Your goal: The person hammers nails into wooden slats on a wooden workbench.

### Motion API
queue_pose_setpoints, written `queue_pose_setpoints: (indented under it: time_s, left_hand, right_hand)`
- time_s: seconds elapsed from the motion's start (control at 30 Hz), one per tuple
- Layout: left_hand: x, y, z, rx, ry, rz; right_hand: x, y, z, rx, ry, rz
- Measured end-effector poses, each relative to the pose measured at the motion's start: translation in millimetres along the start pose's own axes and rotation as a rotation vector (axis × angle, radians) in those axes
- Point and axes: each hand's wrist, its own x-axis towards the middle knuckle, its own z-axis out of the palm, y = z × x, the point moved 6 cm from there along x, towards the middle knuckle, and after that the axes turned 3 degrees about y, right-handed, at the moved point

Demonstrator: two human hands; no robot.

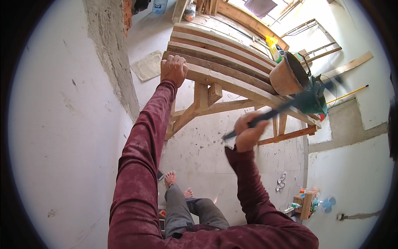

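Note:
A slatted timber platform [224, 78] on a braced wooden frame stands before me, its planks running from upper left to lower right. My left hand [174, 71] is closed over the near left end of its front beam. In my right hand [250, 130] is a dark-handled tool, apparently a hammer [275, 112], raised in front of the platform. Motion blurs the tool, and its head end is too smeared to make out clearly. A mortar-stained bucket [284, 77] lies tilted near the platform's right end.
Beside the bucket is a dark green container [314, 101]. A bare plaster wall [71, 124] rises close on my left. White slippers [281, 181], a cardboard box [299, 199] and a small blue fan [329, 204] are at lower right. A phone [160, 175] lies by my foot.

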Motion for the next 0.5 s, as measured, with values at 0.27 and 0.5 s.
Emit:
queue_pose_setpoints:
  time_s: [0.27,0.5]
  left_hand:
    - [7,18,8,0.253,-0.057,0.03]
    - [0,3,3,-0.02,0.035,-0.005]
  right_hand:
    - [-61,154,-66,-0.734,-0.124,0.453]
    - [-3,8,-2,0.124,0.0,0.02]
